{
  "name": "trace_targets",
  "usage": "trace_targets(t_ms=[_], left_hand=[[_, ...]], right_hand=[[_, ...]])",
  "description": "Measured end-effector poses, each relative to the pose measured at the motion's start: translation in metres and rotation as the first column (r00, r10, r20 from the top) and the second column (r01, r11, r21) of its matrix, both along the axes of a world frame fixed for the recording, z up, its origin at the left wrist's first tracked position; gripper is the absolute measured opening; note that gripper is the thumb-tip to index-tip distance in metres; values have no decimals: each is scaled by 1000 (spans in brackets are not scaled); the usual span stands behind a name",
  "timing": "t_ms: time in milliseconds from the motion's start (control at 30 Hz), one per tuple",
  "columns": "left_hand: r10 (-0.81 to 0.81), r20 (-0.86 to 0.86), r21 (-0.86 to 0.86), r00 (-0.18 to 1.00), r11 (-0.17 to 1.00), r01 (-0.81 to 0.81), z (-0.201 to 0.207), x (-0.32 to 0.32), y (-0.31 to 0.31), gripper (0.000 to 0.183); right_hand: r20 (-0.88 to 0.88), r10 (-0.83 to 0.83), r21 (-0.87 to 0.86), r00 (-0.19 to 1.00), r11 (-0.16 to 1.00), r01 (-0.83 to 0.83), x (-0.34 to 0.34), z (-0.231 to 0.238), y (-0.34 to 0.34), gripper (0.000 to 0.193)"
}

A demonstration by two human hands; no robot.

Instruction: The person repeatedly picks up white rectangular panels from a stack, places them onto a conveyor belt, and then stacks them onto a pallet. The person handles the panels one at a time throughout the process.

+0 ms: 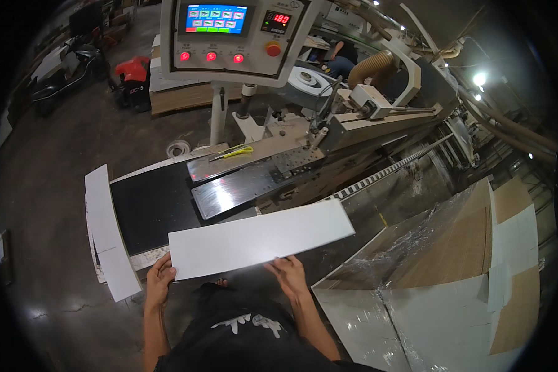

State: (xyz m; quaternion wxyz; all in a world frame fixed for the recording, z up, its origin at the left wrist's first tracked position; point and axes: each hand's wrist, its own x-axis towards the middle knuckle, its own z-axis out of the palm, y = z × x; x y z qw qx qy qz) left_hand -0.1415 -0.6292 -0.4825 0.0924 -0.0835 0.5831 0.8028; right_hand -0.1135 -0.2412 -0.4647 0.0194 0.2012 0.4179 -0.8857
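Near side of the metal plate (229, 191): white panel (260, 239) up in both hands, set apart. Left hand (160, 282) clamped on near-left corner, right hand (289, 274) gripping near long edge.

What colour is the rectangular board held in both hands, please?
The rectangular board is plain white; it shows best in the head view.

near: left hand (159, 280), one; right hand (289, 276), one; long white panels (260, 240), two. far: red lit buttons (211, 56), three; colour screen (214, 20), one; red mushroom knob (273, 49), one; yellow cutter (243, 150), one.
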Motion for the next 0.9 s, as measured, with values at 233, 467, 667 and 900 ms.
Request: trace_targets(t_ms=[233, 467, 667, 900], left_hand=[[157, -36, -128, 987, 979, -160, -68, -15, -55, 62], [247, 36, -114, 968, 964, -241, -69, -54, -43, 65], [173, -69, -214, 982, 959, -184, -67, -88, -29, 79], [171, -34, -458, 985, 873, -167, -71, -105, -24, 89]], right_hand=[[166, 107, 72, 980, 990, -121, -100, -68, -55, 18], [158, 4, 190, 987, 981, -34, -159, -98, -76, 91], [94, -14, 805, 995, 590, -68, -187, -101, -67, 126], [62, 26, 993, 998, -104, -59, -207, -107, -51, 135]])
